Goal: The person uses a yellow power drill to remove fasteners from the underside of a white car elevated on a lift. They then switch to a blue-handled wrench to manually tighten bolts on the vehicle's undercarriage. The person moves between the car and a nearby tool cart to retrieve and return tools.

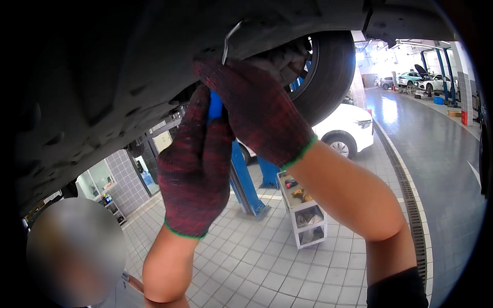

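My gloved hands are raised to the dark car underbody (123,61), in red-and-black knit gloves with green cuffs. My left hand (194,164) is closed around a blue-handled tool (214,105), its fingers pointing upward. My right hand (262,115) is closed over the upper part of the same tool, covering much of it. A bent thin metal rod (231,33) sticks up from above my right fingers against the underbody; whether it joins the blue handle is hidden. The car's raised wheel (328,77) hangs just behind and to the right of my hands.
A co-worker (77,256) is at lower left, head blurred. Blue lift posts (245,187) stand beyond my hands, with a tool cart (310,203) carrying power tools. Behind are a white car (354,128), a floor drain (411,195) and, farther right, cars at other lifts (446,72).
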Available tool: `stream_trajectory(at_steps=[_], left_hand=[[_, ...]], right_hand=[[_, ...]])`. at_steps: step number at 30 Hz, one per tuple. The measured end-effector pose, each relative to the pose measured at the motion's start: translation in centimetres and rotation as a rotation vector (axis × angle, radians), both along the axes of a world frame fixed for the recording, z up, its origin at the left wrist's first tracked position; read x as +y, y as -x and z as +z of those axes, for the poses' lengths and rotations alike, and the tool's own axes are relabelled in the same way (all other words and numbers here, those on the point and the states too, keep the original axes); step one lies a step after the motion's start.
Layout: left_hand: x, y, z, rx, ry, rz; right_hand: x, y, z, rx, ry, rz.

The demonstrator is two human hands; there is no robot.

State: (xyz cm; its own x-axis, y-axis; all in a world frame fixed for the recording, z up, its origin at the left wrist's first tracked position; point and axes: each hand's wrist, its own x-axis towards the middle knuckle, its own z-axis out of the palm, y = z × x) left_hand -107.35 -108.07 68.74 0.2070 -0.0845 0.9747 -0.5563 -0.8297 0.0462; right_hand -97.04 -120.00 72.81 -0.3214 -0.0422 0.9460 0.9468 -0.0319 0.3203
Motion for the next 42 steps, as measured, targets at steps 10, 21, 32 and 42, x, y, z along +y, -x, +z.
stream_trajectory(at_steps=[10, 21, 32, 42], left_hand=[[0.0, 0.1, 0.2, 0.009, 0.030, -0.254], [1.4, -6.8, -2.9, -0.386, -0.158, -0.087], [-1.2, -13.3, -2.9, -0.030, 0.132, -0.902], [-7.6, -18.3, 6.9, -0.948, -0.199, -0.682]], right_hand=[[-0.4, 0.4, -2.4, -0.126, -0.035, -0.090], [-0.5, -0.6, -4.7, 0.144, 0.181, 0.179], [-9.5, -0.1, -8.9, 1.024, 0.274, 0.085], [-11.3, 1.1, -5.5, 0.795, 0.090, -0.367]])
